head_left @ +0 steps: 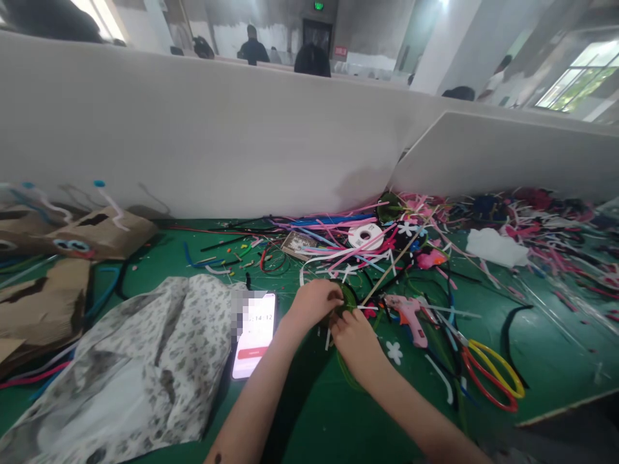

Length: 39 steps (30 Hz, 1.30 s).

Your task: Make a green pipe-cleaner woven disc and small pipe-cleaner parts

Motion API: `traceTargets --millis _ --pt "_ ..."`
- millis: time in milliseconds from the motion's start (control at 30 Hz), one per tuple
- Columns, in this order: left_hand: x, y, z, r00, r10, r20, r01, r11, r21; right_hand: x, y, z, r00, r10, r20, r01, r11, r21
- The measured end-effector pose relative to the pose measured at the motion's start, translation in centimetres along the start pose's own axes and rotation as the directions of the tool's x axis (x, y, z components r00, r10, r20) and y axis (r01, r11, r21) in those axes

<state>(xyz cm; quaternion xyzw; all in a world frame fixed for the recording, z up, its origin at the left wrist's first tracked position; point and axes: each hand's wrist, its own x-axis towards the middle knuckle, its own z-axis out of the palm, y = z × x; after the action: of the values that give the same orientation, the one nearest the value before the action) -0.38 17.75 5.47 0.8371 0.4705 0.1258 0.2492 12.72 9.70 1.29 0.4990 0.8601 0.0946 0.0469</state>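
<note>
Both hands are close together over the green table, at the middle of the view. My left hand [316,306] is closed, its thumb and fingers pinching at green looped strands [349,295]. Right beside it, my right hand [352,338] has its fingers curled in on the same strands; part of the loop hangs below that hand. The exact grip points are hidden by the fingers. To the right lie a pink glue gun [409,316], a white felt flower [394,352] and scissors [491,374] with red and yellow handles. A thin wooden stick [394,267] slants up behind my hands.
A lit phone [254,335] and a floral cloth [159,361] lie left. Brown paper shapes [104,235] with eyes stand far left. Behind are a white ribbon spool [365,237], scattered pipe cleaners [333,222] and a white partition [217,129]. People sit beyond it.
</note>
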Motion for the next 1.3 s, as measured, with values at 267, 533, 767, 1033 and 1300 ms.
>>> traceTargets --millis 267,533,767,1033,1300 --pt "0.8 -1.5 1.5 0.999 0.013 0.031 -0.016 0.994 0.106 -0.3 -0.1 -0.8 0.997 0.027 0.07 -0.031 0.998 0.058" --pt "0.6 -1.1 1.1 0.998 -0.034 0.06 0.019 0.974 0.226 -0.7 0.4 -1.4 0.986 0.072 0.153 -0.099 0.979 0.18" --pt "0.8 -1.1 1.1 0.996 -0.032 0.084 0.008 0.963 0.27 -0.6 2.3 -3.1 0.965 0.201 0.167 -0.241 0.932 0.27" --pt "0.4 -1.5 0.5 0.992 -0.014 0.126 -0.018 0.969 0.246 2.5 4.7 -2.8 0.934 0.351 0.06 -0.353 0.891 0.287" --pt "0.6 -1.7 1.0 0.994 -0.024 0.105 0.001 0.978 0.21 3.2 5.7 -1.9 0.921 0.39 -0.004 -0.372 0.882 0.29"
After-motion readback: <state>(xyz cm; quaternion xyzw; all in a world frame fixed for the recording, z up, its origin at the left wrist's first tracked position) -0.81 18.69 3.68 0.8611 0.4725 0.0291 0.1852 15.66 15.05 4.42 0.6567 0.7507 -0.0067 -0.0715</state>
